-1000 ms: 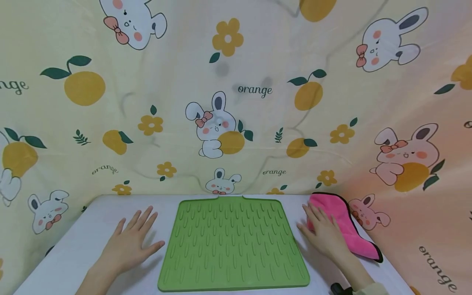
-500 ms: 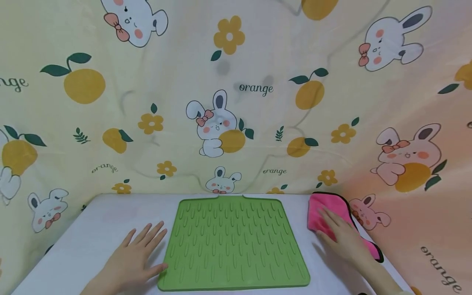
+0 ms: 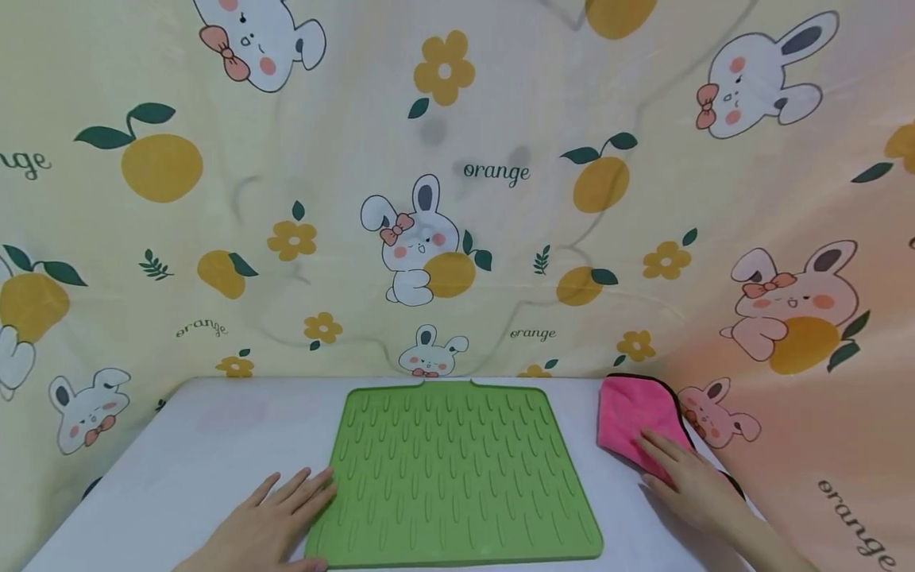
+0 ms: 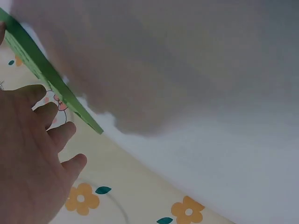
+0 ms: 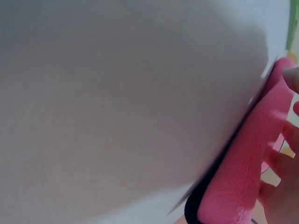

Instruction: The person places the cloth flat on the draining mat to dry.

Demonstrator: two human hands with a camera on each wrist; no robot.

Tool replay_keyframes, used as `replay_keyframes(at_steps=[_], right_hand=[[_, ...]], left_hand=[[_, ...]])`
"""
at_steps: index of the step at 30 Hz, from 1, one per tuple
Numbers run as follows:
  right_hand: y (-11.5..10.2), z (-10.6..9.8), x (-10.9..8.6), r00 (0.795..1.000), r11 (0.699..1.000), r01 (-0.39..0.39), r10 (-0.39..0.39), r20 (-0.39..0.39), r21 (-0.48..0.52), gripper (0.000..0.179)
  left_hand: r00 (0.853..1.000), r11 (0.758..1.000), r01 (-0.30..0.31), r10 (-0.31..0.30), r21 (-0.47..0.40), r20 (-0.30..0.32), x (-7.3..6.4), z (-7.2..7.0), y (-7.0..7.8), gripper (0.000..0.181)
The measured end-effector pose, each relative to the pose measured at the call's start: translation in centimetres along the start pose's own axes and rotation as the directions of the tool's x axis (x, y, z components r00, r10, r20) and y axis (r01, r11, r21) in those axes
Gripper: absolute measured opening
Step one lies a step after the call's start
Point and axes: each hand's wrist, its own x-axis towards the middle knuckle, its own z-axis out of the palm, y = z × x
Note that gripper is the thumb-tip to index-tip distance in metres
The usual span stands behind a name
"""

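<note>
A green mat (image 3: 457, 477) with rows of raised ridges lies flat in the middle of the table. At its left edge is my left hand (image 3: 260, 526), fingers spread and fingertips overlapping the rim in the head view. The left wrist view shows the mat (image 4: 60, 86) edge-on beside that hand (image 4: 28, 149). On the right lies a pink cloth (image 3: 632, 413) with black edging. My right hand (image 3: 696, 486) is over its near part, fingers extended and relaxed. Up close, the cloth (image 5: 247, 158) looks thick and fuzzy, with my right fingers (image 5: 280, 161) along it.
The white table (image 3: 200, 453) holds the mat and cloth. A patterned curtain (image 3: 457, 119) with rabbits, oranges and flowers hangs right behind the table's far edge and along its right side.
My left hand has come down and right, from beside the mat to its left edge. My right hand has slid toward the near right over the cloth. Mat and cloth stay nearly in place.
</note>
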Motion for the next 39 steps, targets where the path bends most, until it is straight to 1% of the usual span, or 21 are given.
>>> replay_keyframes(at_steps=[2,4,6,9,11,14,16,20,23,26,29,31,33,36,37,39], right_hand=[[0.2,0.0,-0.2,1.000,1.000,0.022,-0.022,0.000,0.006,0.061],[0.3,0.1,-0.3,0.999,0.999,0.042,-0.042,0.007,0.007,0.058],[0.4,0.1,-0.3,0.998,0.998,0.058,-0.058,0.014,0.008,0.055],[0.5,0.1,-0.2,0.997,0.997,0.072,-0.072,0.030,0.001,0.052],[0.5,0.1,-0.1,0.995,0.995,0.096,-0.095,0.018,-0.015,0.050],[0.7,0.2,0.1,0.991,0.990,0.130,-0.131,-0.003,-0.052,0.047],[0.8,0.3,0.3,0.989,0.986,0.147,-0.149,-0.021,-0.078,0.045],[1.1,0.2,1.0,0.985,0.982,0.162,-0.166,-0.043,-0.095,0.039],[1.3,0.2,1.2,0.979,0.978,0.183,-0.191,-0.072,-0.102,0.036],[1.6,0.3,1.4,0.970,0.971,0.212,-0.223,-0.098,-0.112,0.032],[1.9,0.4,1.5,0.957,0.963,0.239,-0.256,-0.136,-0.126,0.031],[2.0,0.4,1.6,0.952,0.961,0.242,-0.262,-0.158,-0.136,0.031],[2.1,0.3,1.7,0.953,0.964,0.230,-0.251,-0.168,-0.133,0.031],[2.1,0.1,1.7,0.959,0.975,0.189,-0.209,-0.190,-0.117,0.032],[2.1,0.1,1.7,0.958,0.978,0.180,-0.199,-0.205,-0.107,0.032],[2.2,0.1,1.8,0.950,0.981,0.178,-0.193,-0.246,-0.082,0.031]], left_hand=[[1.000,1.000,0.007,-0.007,-0.006,0.020,0.1,0.1,-0.1,0.083],[1.000,1.000,0.006,-0.005,-0.006,0.027,0.1,0.2,-0.2,0.083],[1.000,1.000,-0.002,0.002,-0.001,0.015,0.0,0.4,-0.3,0.083],[0.999,0.999,-0.033,0.033,0.020,-0.027,0.0,0.7,-0.6,0.081],[0.997,0.998,-0.054,0.056,0.041,-0.056,-0.2,0.9,-0.8,0.080],[0.994,0.995,-0.079,0.083,0.053,-0.073,-0.3,1.0,-0.9,0.080],[0.993,0.995,-0.085,0.089,0.057,-0.076,-0.3,0.9,-1.0,0.080],[0.993,0.995,-0.085,0.089,0.057,-0.081,-0.3,0.7,-0.9,0.082],[0.992,0.994,-0.086,0.091,0.061,-0.089,-0.3,0.7,-0.9,0.083],[0.994,0.995,-0.083,0.086,0.048,-0.071,-0.2,0.6,-0.8,0.084],[0.997,0.998,-0.068,0.068,0.013,-0.032,-0.1,0.4,-0.8,0.083],[0.998,0.998,-0.058,0.058,-0.009,-0.012,0.0,0.3,-0.8,0.083],[0.999,0.999,-0.044,0.044,-0.031,0.013,0.1,0.2,-0.8,0.082],[0.999,0.998,-0.030,0.032,-0.051,0.036,0.2,0.2,-0.7,0.082],[0.999,0.998,-0.025,0.027,-0.056,0.044,0.2,0.2,-0.7,0.082],[0.999,0.998,-0.021,0.024,-0.057,0.047,0.2,0.2,-0.7,0.081]])
